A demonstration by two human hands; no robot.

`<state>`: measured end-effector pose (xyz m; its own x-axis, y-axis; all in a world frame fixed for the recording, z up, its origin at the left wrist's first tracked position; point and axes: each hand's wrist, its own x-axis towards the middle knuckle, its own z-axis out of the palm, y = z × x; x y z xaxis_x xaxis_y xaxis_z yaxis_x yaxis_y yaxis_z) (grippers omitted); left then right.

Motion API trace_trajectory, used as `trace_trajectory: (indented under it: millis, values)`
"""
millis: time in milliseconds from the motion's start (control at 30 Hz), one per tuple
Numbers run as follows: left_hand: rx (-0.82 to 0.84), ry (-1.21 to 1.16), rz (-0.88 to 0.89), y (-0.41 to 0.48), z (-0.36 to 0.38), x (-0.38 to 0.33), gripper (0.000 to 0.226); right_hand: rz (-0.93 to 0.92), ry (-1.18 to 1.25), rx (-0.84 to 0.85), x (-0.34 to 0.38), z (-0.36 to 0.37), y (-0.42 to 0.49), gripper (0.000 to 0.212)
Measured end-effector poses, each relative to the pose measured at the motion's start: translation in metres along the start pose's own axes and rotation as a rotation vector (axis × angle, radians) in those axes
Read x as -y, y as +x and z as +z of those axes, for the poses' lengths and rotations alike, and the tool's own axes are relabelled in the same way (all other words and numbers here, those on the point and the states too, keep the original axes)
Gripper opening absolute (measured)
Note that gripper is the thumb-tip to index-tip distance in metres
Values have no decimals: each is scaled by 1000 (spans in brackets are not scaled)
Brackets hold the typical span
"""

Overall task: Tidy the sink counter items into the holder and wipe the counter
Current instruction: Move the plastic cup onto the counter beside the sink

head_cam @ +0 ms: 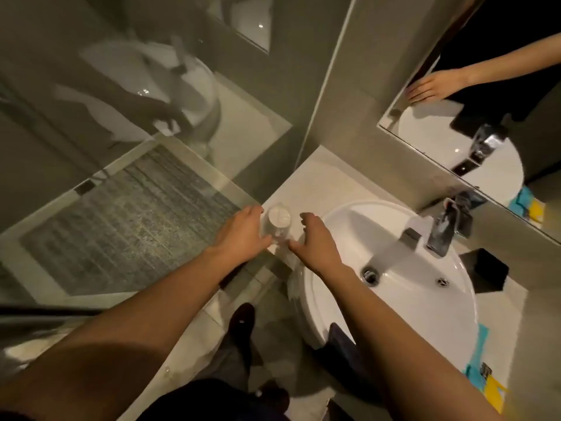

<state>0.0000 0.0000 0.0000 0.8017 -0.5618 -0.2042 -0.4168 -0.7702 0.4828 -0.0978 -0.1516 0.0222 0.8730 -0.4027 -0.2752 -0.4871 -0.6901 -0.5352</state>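
Clear glass holder (277, 224) is seen upright on the pale counter (321, 183), just left of the white sink (394, 287). It is flanked by the left hand (243, 232) and right hand (315, 238), both open, fingers spread, neither clearly gripping it.

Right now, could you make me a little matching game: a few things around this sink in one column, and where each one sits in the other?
Things:
1. clear glass
2. faucet
3. black box
4. blue and yellow cloth

Places:
A. counter right of the basin, near the wall
B. between the two hands
C. back rim of the basin
D. counter's near right edge

Pairs: 1-B, 2-C, 3-A, 4-D
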Motion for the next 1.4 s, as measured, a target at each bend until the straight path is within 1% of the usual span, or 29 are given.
trace_trajectory:
  millis: [67, 133, 200, 300, 367, 433, 500, 600, 767, 900, 1100, 1400]
  values:
    - [79, -13, -12, 22, 0, 8, 79, 52, 40, 55, 5, 4, 25, 77]
    - [186, -18, 7, 38, 3, 14, 88, 90, 1, 117, 6, 6, 44, 85]
    - [251, -25, 32, 53, 7, 18, 98, 106, -30, 154, 4, 11, 60, 88]
    - [317, -57, 87, 66, 14, 21, 104, 94, -52, 216, 3, 16, 71, 89]
    - [339, -102, 117, 72, 18, 24, 98, 75, -59, 227, 0, 20, 75, 76]
    - [328, -168, 129, 75, 23, 28, 85, 54, -58, 234, 1, 21, 77, 65]
    - [314, -209, 112, 76, 27, 32, 75, 37, -50, 242, 1, 21, 79, 64]
    - [287, -261, 92, 74, 27, 33, 71, -1, -14, 227, -1, 22, 79, 64]
    - [247, -271, 120, 67, 12, 20, 72, -62, 89, 157, -3, 3, 64, 68]
    - [231, -246, 215, 65, -3, -14, 69, -61, 211, 51, -17, -26, 40, 64]
    - [310, -168, 392, 54, -7, -94, 65, 41, 341, -104, -65, -70, -18, 59]
    - [490, -125, 673, 25, 45, -228, 64, 222, 402, -305, -154, -130, -126, 58]
